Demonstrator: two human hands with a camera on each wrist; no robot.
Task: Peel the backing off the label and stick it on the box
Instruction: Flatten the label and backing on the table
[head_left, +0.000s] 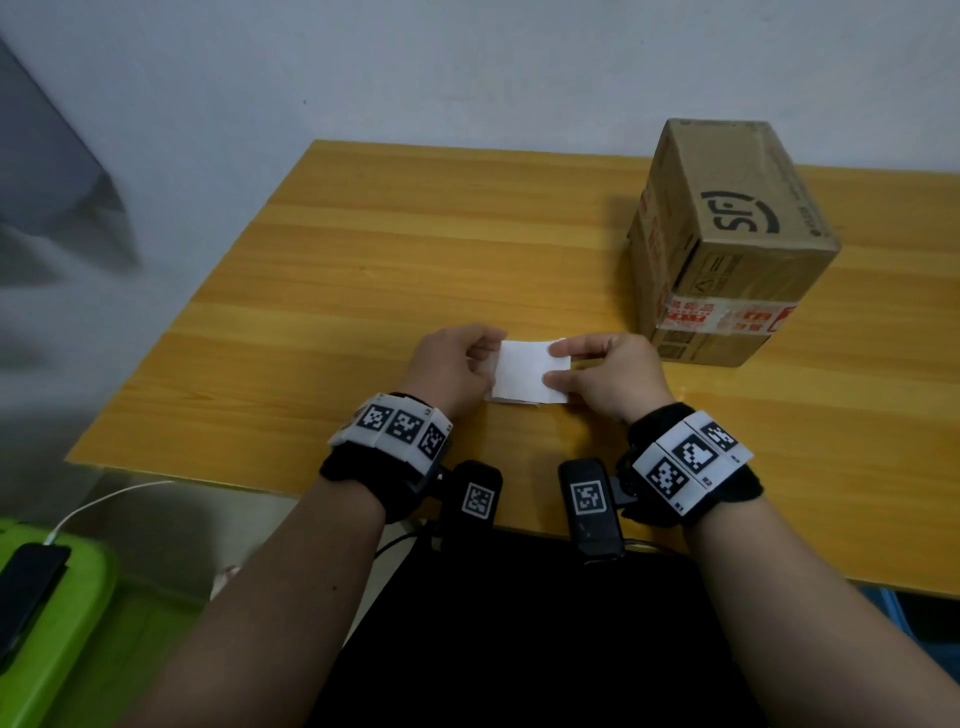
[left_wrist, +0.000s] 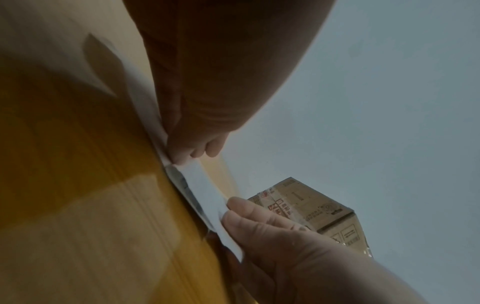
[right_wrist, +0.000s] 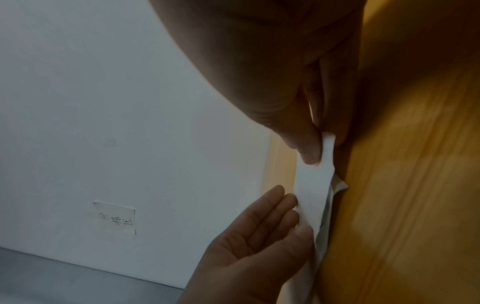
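**Two Hands Held the White Label**

The left hand (head_left: 451, 364) pinched the left edge of the white label (head_left: 524, 370). The right hand (head_left: 608, 371) pinched its right edge with thumb and fingers. The label was held just above the wooden surface (head_left: 363, 260), near the front edge, between both hands. In the right wrist view, a second thin sheet (right_wrist: 328, 207) had come a little away from it underneath. The brown box (head_left: 727, 244) stood on the surface, far and to the right, apart from the hands. Red and white tape (head_left: 727, 314) ran around the box.
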